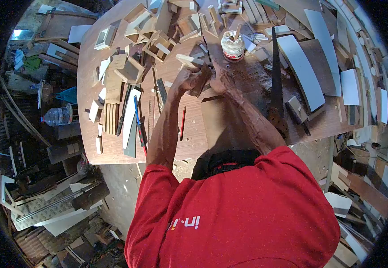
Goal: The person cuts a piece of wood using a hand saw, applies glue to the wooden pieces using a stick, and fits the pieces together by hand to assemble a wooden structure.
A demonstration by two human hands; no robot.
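Note:
Near the middle of the wooden table [194, 117], my left hand [186, 81] has its fingers closed on a small brown wooden piece [198, 81]. My right hand [221, 81] is just to its right, fingers bent together; what they hold is too small to make out. Beyond my left hand lies a white-faced wood strip [189, 60]. An open jar of white paste [233, 49], with a stick standing in it, is beyond my right hand. A red pencil [182, 123] lies below my left hand.
A long handsaw [276, 85] lies to the right, beside a white curved board [302, 71]. Small wooden boxes [160, 46] and offcuts cover the far left. A blue pen [136, 109], a ruler [151, 111] and strips lie left of my left forearm.

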